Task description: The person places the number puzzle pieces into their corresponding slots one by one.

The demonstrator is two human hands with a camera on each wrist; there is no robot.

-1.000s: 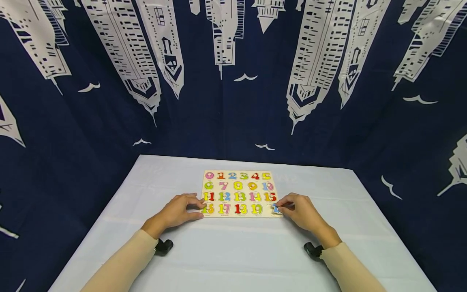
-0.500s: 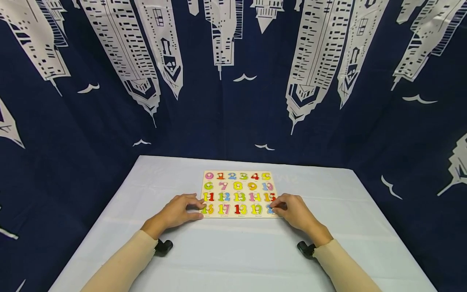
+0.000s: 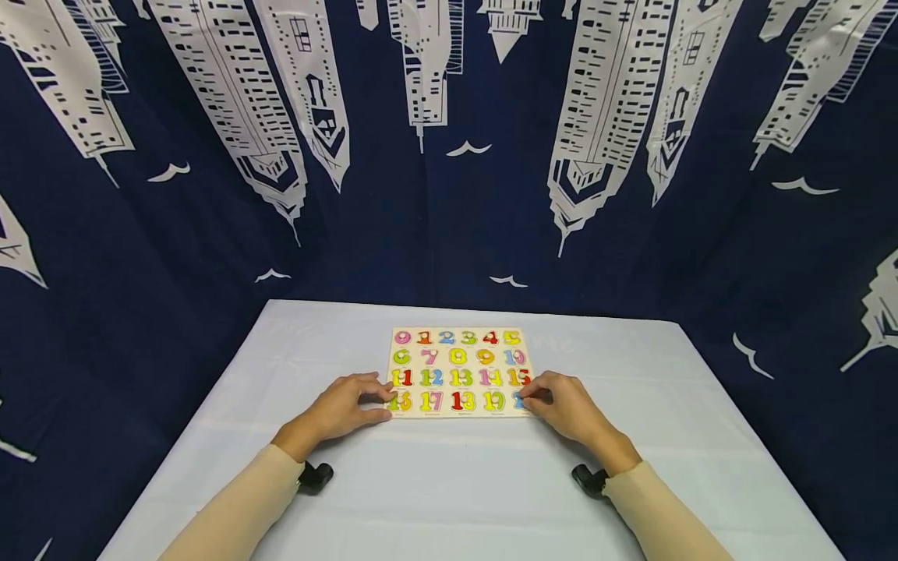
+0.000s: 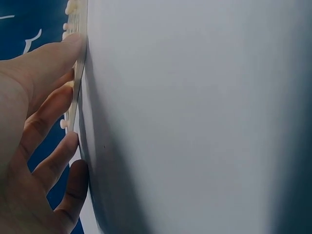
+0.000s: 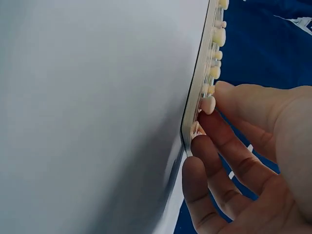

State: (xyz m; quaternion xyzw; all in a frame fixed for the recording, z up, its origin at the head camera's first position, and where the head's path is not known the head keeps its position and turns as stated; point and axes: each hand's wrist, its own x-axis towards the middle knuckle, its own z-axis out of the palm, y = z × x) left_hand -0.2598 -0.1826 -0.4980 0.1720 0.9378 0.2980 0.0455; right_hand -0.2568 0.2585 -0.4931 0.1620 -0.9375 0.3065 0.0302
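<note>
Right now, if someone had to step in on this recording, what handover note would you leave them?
Left hand: rests at the near left corner of the number puzzle board, fingers against its edge, holding nothing.
Right hand: at the near right corner, fingertips on the blue piece in the last slot of the bottom row; whether the grip pinches its peg cannot be told.
Board lies flat on the white table, centred.
Done: every other slot, 0 through 19, shows a number seated.
Left: make sure the blue piece is fully seated, then let go of it.
</note>
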